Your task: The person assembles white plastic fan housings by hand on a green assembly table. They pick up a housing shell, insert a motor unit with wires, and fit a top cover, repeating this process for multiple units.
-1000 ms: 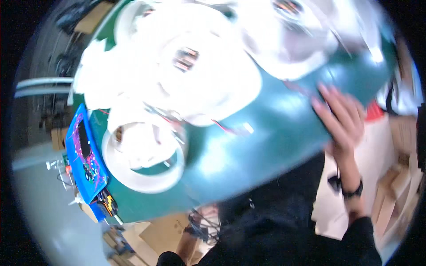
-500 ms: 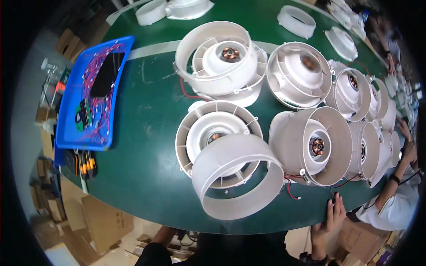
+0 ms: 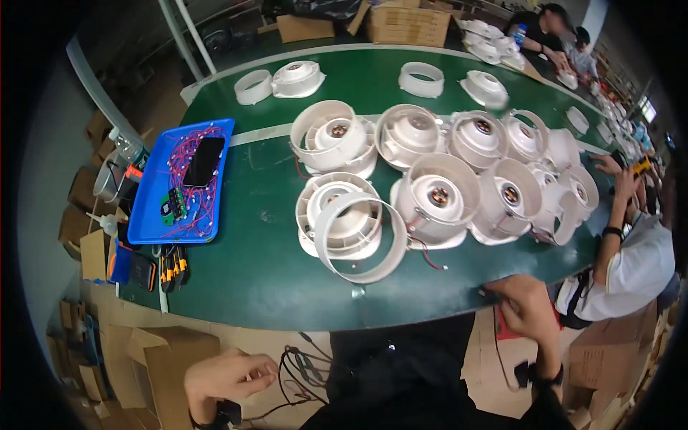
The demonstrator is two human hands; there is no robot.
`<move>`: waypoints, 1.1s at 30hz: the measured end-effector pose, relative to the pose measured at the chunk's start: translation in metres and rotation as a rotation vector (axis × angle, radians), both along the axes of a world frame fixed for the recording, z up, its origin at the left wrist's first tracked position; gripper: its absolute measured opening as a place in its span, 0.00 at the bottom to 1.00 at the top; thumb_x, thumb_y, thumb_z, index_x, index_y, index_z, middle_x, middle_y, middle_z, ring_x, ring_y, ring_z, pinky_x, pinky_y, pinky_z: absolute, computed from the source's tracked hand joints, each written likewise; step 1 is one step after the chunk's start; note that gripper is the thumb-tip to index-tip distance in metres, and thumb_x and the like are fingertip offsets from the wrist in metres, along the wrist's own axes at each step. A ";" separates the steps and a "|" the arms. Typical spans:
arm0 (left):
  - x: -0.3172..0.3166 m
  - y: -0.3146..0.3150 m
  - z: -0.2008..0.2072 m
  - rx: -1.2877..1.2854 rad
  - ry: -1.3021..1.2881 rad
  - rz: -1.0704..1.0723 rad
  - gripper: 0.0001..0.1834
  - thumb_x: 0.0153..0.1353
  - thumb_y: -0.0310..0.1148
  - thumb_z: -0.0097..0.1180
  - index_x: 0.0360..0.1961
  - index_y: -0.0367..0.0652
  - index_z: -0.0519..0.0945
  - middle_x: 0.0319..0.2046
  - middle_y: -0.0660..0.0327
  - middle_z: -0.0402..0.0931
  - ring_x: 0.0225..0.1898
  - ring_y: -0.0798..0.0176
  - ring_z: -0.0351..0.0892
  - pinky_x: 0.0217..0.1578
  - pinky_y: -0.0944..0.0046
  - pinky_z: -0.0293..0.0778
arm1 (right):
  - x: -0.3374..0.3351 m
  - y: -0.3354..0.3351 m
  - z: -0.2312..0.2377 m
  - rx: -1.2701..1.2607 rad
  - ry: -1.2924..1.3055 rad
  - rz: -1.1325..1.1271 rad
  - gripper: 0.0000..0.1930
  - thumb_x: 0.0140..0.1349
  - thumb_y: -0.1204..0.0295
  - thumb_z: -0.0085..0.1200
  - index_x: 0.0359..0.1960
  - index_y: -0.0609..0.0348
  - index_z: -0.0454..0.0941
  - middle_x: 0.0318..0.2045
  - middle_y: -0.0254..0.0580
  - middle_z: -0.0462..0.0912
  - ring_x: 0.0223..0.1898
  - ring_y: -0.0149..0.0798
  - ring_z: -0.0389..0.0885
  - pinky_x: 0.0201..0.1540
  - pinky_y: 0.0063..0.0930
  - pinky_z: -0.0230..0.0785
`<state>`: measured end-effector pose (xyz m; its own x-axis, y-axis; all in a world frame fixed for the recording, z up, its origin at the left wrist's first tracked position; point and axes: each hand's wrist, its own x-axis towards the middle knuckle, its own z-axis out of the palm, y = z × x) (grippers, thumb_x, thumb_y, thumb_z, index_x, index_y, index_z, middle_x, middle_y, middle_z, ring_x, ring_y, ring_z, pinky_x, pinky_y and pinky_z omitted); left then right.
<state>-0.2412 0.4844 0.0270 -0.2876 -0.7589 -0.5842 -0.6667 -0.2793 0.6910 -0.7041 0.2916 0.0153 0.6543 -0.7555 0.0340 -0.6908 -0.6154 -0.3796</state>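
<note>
My left hand [image 3: 229, 376] hangs in front of the table's near edge, fingers loosely bent, with nothing seen in it. At the near right edge my right hand [image 3: 529, 307] reaches over the green tabletop, index finger stretched out and thumb apart. A small dark spot shows at that fingertip; I cannot tell what it is. Beyond it stand several white fan housings with copper motors, the closest being a round housing [image 3: 438, 195] with a red wire [image 3: 428, 256]. A loose white ring [image 3: 390, 261] leans on a ribbed housing [image 3: 307, 228].
At the left lies a blue tray [image 3: 136, 228] with red wires, a green circuit board and a black phone [image 3: 204, 162]. Cutters with orange-black handles [image 3: 173, 269] lie below it. More white rings [image 3: 421, 80] stand farther back. Co-workers sit at the right, one in a white sleeve [image 3: 631, 251].
My view has tilted up and back, showing more of the room. My left hand has come into sight, and my right hand has turned with its index finger pointing left.
</note>
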 end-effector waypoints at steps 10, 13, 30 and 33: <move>-0.063 -0.213 0.041 -0.861 -0.419 -0.144 0.23 0.58 0.31 0.57 0.55 0.36 0.73 0.44 0.44 0.80 0.34 0.43 0.80 0.39 0.50 0.76 | 0.151 -0.093 0.141 -0.077 -0.271 0.791 0.12 0.61 0.74 0.51 0.44 0.61 0.82 0.31 0.50 0.85 0.30 0.49 0.84 0.35 0.37 0.75; -0.062 -0.236 0.051 -0.730 -0.544 -0.244 0.22 0.56 0.28 0.57 0.54 0.37 0.75 0.42 0.39 0.80 0.40 0.37 0.80 0.44 0.45 0.74 | 0.168 -0.114 0.153 -0.165 -0.387 0.796 0.12 0.63 0.75 0.53 0.46 0.62 0.83 0.33 0.49 0.86 0.32 0.42 0.86 0.36 0.33 0.76; -0.030 -0.230 0.146 -1.131 -0.312 0.144 0.22 0.35 0.20 0.51 0.38 0.35 0.80 0.33 0.57 0.75 0.30 0.63 0.73 0.27 0.68 0.64 | 0.184 -0.165 0.113 0.034 -0.516 0.699 0.23 0.58 0.70 0.64 0.53 0.70 0.78 0.37 0.54 0.85 0.37 0.51 0.85 0.42 0.37 0.76; -0.026 -0.243 0.134 -1.269 -0.338 0.159 0.23 0.32 0.26 0.57 0.37 0.36 0.81 0.35 0.63 0.76 0.23 0.75 0.58 0.22 0.73 0.49 | 0.197 -0.162 0.109 0.177 -0.672 0.653 0.29 0.55 0.72 0.67 0.58 0.70 0.73 0.42 0.52 0.85 0.43 0.46 0.84 0.47 0.35 0.75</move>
<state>-0.2674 0.2411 0.1612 -0.1269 -0.8402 0.5273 -0.8769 0.3435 0.3362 -0.5074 0.1300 0.1244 0.8338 -0.2776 0.4771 0.1661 -0.6982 -0.6964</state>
